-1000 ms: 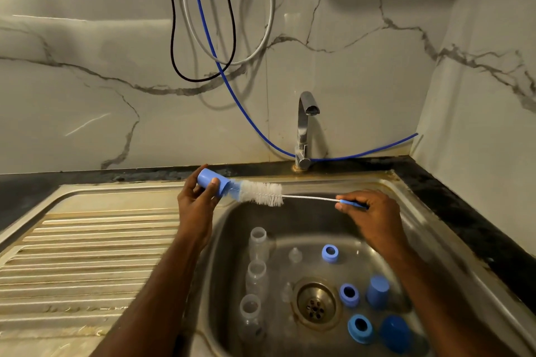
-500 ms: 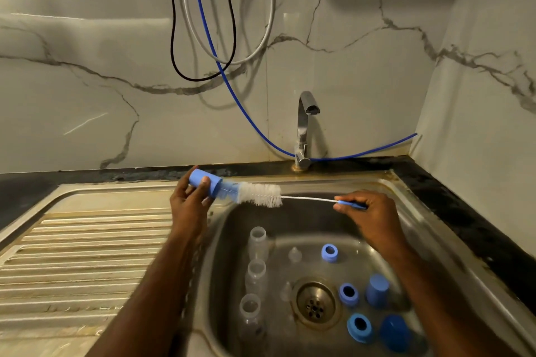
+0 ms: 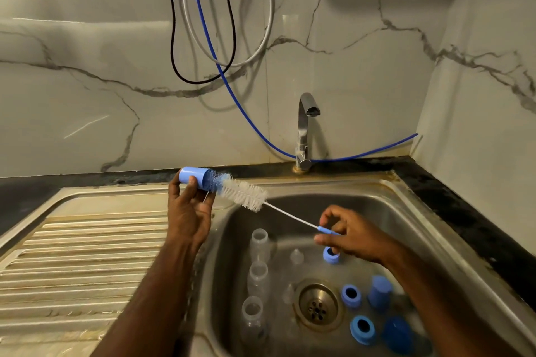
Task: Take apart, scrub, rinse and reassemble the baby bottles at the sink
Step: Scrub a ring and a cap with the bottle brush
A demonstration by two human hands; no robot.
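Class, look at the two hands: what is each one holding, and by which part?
The left hand grips a blue cap round its closed end. The right hand pinches the bottle brush by its blue handle.

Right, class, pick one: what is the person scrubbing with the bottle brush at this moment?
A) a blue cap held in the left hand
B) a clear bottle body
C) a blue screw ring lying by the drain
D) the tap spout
A: the left hand holds the blue cap over the sink's edge, with the bottle brush bristles pushed into its open end, while the right hand pinches the brush's handle.
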